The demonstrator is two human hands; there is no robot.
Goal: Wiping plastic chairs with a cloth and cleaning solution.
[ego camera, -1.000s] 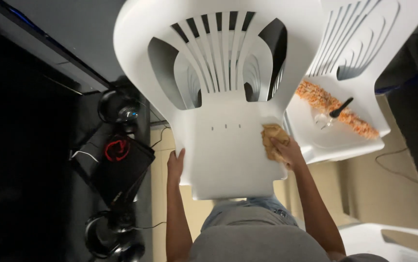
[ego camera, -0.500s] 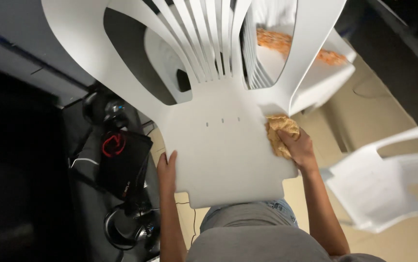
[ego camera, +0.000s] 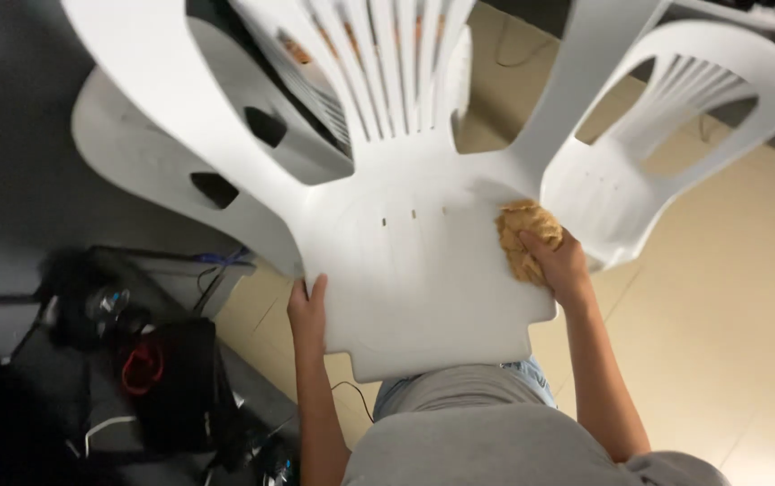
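Black bag (ego camera: 167,382) on floor at far left | left hand (ego camera: 308,310) gripping seat edge of white chair (ego camera: 423,270), fingers curled over rim | right hand (ego camera: 563,265) pressing tan rag (ego camera: 522,236) to seat's right side, fingers closed on it | wiping step; likely next: sweeping across seat.

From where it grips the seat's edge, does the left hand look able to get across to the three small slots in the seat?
Probably yes: the left hand holds the white chair seat's left edge, and bare seat lies between it and the slots.
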